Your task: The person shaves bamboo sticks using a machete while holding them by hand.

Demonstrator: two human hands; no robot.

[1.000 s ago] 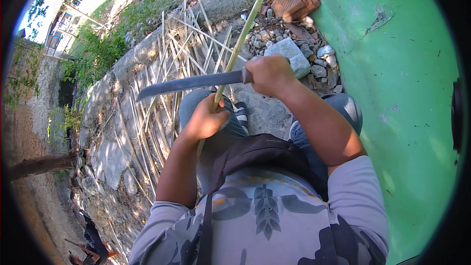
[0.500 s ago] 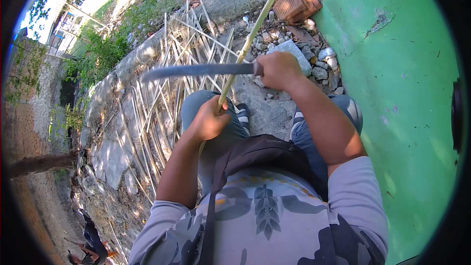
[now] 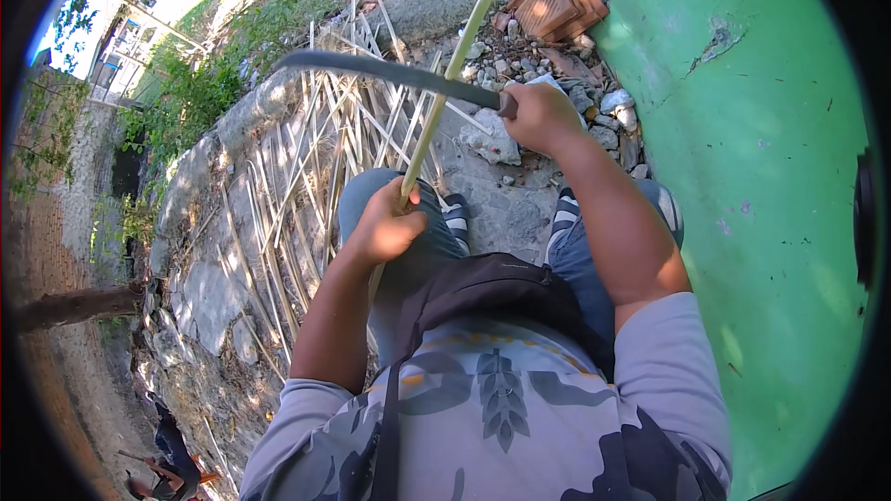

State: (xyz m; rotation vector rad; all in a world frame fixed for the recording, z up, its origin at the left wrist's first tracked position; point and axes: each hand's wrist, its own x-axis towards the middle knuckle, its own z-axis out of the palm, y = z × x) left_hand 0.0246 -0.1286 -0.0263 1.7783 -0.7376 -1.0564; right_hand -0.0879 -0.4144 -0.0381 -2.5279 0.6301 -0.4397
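My left hand [image 3: 390, 223] is closed around a long pale green bamboo strip [image 3: 452, 74], which slants up and away to the right. In my right hand [image 3: 541, 118] is the handle of a machete [image 3: 390, 71]. Its long dark blade points left and lies across the strip well above my left fist. Whether the edge bites into the strip I cannot tell. The strip's lower end passes beneath my left forearm and is mostly hidden.
Many split bamboo strips [image 3: 306, 176] lie in a loose heap ahead and left. Rubble [image 3: 594, 111] and stacked clay roof tiles [image 3: 560, 7] are beyond my right hand. A green painted surface [image 3: 742, 223] spans the right. Another person [image 3: 172, 455] shows at the lower left.
The machete has moved up along the bamboo strip, and its tip has swung farther away from me. My right hand has shifted slightly right. My left hand keeps its grip.
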